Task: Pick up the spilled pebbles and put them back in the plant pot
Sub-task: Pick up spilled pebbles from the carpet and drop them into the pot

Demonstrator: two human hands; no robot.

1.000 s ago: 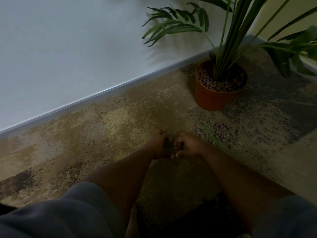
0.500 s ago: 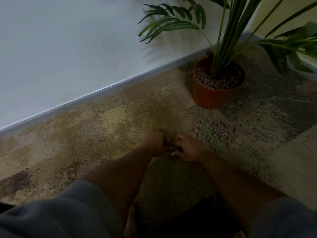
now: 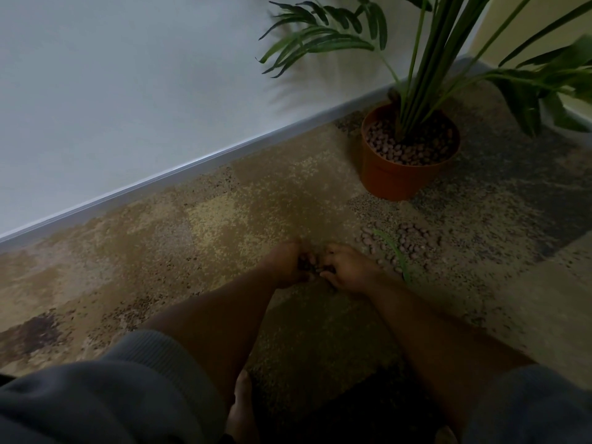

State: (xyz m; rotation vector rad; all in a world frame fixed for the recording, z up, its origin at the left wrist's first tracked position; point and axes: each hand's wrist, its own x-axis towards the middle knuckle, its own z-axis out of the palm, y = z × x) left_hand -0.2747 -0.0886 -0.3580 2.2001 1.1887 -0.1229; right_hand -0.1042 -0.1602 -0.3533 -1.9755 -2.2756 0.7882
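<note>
Nearest the camera, grey sleeves (image 3: 96, 389) pushed up on both forearms, and a bare foot (image 3: 242, 408) between the arms at the bottom edge. Both arms reach forward over mottled brown carpet (image 3: 224, 219).

Left hand (image 3: 286, 262) and right hand (image 3: 349, 267) meet low on the carpet, fingertips curled toward each other, nearly touching. A small clump of dark pebbles (image 3: 309, 265) sits in the gap between the two hands, cupped from both sides. Left hand curled around the clump from the left; right hand curled against it from the right, fingers bent. Whether either hand fully clasps the pebbles or just scoops them is too dark to tell.

Just right of the right hand and a bit beyond it, a loose patch of spilled pebbles (image 3: 403, 241) lies scattered on the carpet, with a thin green leaf (image 3: 395, 251) lying across it. A few strays reach close to the right wrist.

Further on, beyond the spilled patch and up-right of the hands, an orange plant pot (image 3: 394, 179) stands upright on the carpet, well apart from the hands. Its top is filled with more pebbles around the green stems (image 3: 419, 78) of a palm-like plant. Fronds spread left and right overhead.

Farthest back, a pale skirting board (image 3: 192, 166) and a white wall (image 3: 128, 75) run diagonally behind the pot.
</note>
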